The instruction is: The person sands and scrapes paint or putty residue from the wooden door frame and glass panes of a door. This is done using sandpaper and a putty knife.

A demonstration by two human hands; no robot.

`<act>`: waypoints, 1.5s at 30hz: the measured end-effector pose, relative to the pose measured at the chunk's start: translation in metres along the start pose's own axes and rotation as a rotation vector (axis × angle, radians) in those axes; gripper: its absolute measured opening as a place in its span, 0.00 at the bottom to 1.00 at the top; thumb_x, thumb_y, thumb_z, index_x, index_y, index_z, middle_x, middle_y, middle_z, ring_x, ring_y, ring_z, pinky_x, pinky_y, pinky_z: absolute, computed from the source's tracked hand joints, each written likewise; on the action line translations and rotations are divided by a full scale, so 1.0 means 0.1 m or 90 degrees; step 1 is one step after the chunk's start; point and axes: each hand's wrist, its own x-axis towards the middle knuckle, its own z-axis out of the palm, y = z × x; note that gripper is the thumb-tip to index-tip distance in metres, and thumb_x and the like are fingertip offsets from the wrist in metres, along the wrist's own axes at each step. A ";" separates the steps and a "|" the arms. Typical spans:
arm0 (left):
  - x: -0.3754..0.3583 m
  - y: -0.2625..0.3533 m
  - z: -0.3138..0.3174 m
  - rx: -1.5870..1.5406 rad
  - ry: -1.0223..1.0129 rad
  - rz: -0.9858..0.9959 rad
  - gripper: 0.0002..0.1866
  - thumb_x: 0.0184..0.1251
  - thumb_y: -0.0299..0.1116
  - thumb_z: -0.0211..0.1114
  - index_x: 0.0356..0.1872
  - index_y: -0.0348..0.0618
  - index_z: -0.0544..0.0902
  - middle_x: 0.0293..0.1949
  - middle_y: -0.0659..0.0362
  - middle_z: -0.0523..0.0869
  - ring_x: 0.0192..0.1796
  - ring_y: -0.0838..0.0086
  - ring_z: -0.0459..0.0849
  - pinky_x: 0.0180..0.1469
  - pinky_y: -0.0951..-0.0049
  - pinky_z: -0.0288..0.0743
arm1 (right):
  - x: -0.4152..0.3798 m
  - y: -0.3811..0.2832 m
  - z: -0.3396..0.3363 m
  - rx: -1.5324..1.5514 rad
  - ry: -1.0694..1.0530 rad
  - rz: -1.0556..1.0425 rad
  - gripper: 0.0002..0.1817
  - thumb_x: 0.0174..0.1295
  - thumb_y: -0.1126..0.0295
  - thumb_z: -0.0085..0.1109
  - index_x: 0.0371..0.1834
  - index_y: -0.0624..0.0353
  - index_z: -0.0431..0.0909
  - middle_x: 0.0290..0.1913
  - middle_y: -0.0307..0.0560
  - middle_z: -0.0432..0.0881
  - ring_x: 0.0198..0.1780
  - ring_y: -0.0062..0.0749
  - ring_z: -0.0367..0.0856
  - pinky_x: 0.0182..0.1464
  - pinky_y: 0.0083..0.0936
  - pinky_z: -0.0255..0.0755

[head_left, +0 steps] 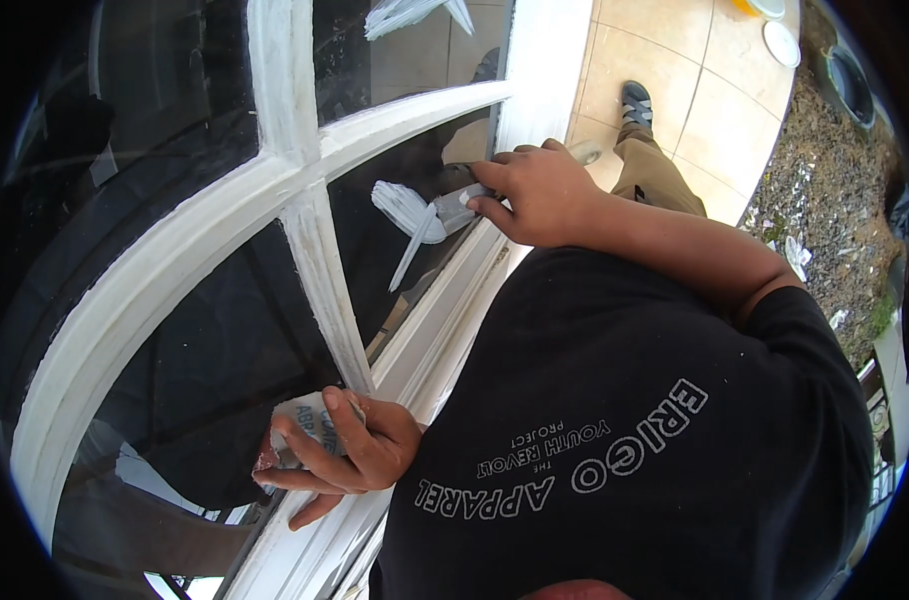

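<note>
My left hand [360, 450] holds a folded sheet of sandpaper [310, 415] between its fingers, beside the lower edge of the white window frame. Blue print shows on the sheet's pale back, and its red-brown grit side shows at one corner. My right hand [545, 195] pinches a flat grey blade-like piece [460, 208] between thumb and fingers, over a glass pane. I cannot make out its exact kind. Right by its end, white paint-like strokes [405, 212] mark the dark glass. The white frame [295, 170] has curved and straight bars with worn paint.
More white strokes [415, 15] lie on the upper pane. Beige floor tiles [665, 80] stretch beyond my sandalled foot [636, 103]. A white lid [781, 44] rests at the tile edge. Past it are gravel ground [825, 200] with white flakes and a dark basin [850, 88].
</note>
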 end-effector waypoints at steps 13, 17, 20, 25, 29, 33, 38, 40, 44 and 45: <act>-0.01 0.00 -0.01 0.009 -0.005 -0.009 0.08 0.62 0.39 0.71 0.41 0.68 0.90 0.58 0.58 0.86 0.72 0.42 0.68 0.72 0.28 0.18 | -0.02 0.01 -0.02 0.008 0.036 0.033 0.17 0.68 0.53 0.52 0.48 0.53 0.79 0.35 0.48 0.85 0.42 0.47 0.86 0.47 0.49 0.71; -0.02 -0.02 0.00 0.013 0.000 -0.001 0.08 0.62 0.39 0.71 0.41 0.68 0.90 0.57 0.58 0.86 0.72 0.42 0.68 0.72 0.29 0.18 | -0.02 0.02 -0.02 0.011 0.042 0.008 0.17 0.68 0.53 0.52 0.47 0.53 0.79 0.35 0.47 0.85 0.42 0.47 0.85 0.47 0.49 0.71; -0.02 -0.02 0.00 0.000 0.007 0.001 0.09 0.61 0.39 0.71 0.41 0.68 0.90 0.57 0.58 0.86 0.72 0.42 0.69 0.72 0.29 0.19 | 0.00 -0.01 -0.01 0.006 0.057 0.006 0.16 0.68 0.53 0.52 0.45 0.53 0.79 0.34 0.47 0.85 0.41 0.47 0.85 0.46 0.49 0.71; -0.03 -0.03 0.01 -0.007 0.017 0.011 0.10 0.60 0.38 0.71 0.42 0.68 0.90 0.58 0.58 0.86 0.72 0.42 0.69 0.72 0.30 0.18 | 0.01 0.01 -0.02 -0.011 0.052 0.004 0.16 0.67 0.53 0.53 0.44 0.53 0.79 0.35 0.47 0.85 0.42 0.48 0.85 0.46 0.49 0.71; -0.04 -0.03 0.01 0.000 0.014 0.011 0.09 0.61 0.39 0.71 0.42 0.68 0.90 0.58 0.58 0.86 0.72 0.42 0.69 0.72 0.29 0.18 | -0.01 0.00 -0.01 -0.004 0.057 0.003 0.16 0.67 0.53 0.53 0.44 0.53 0.79 0.35 0.47 0.85 0.42 0.47 0.85 0.46 0.49 0.71; -0.03 -0.03 0.01 0.005 0.010 0.009 0.09 0.61 0.39 0.71 0.42 0.69 0.90 0.58 0.58 0.86 0.72 0.42 0.69 0.72 0.29 0.19 | 0.01 0.01 -0.03 -0.017 0.045 0.009 0.16 0.68 0.53 0.53 0.45 0.53 0.78 0.34 0.47 0.85 0.42 0.47 0.85 0.46 0.49 0.71; -0.06 -0.04 0.02 0.004 0.012 0.011 0.09 0.61 0.39 0.71 0.42 0.68 0.90 0.58 0.58 0.86 0.72 0.42 0.69 0.72 0.30 0.18 | -0.01 0.07 0.00 -0.014 0.050 -0.004 0.16 0.68 0.53 0.52 0.47 0.52 0.78 0.35 0.48 0.85 0.42 0.47 0.85 0.46 0.50 0.71; -0.07 -0.05 0.01 0.003 0.010 0.010 0.10 0.60 0.39 0.71 0.42 0.68 0.90 0.58 0.58 0.85 0.72 0.42 0.69 0.73 0.30 0.17 | 0.00 0.15 0.02 -0.017 0.074 -0.004 0.16 0.68 0.53 0.52 0.47 0.52 0.78 0.35 0.48 0.85 0.41 0.47 0.85 0.45 0.50 0.70; -0.03 -0.03 0.00 -0.004 0.011 0.013 0.10 0.60 0.38 0.71 0.42 0.68 0.90 0.58 0.57 0.85 0.72 0.42 0.68 0.73 0.31 0.17 | 0.00 0.19 0.09 -0.037 0.079 0.017 0.16 0.68 0.55 0.55 0.45 0.55 0.78 0.32 0.48 0.84 0.40 0.49 0.83 0.45 0.46 0.70; -0.01 -0.03 0.00 -0.006 0.010 0.013 0.10 0.60 0.38 0.71 0.42 0.67 0.90 0.59 0.57 0.85 0.72 0.42 0.68 0.73 0.31 0.17 | 0.01 0.17 0.09 -0.032 0.089 0.000 0.16 0.68 0.55 0.55 0.45 0.55 0.78 0.32 0.48 0.84 0.40 0.49 0.83 0.45 0.46 0.70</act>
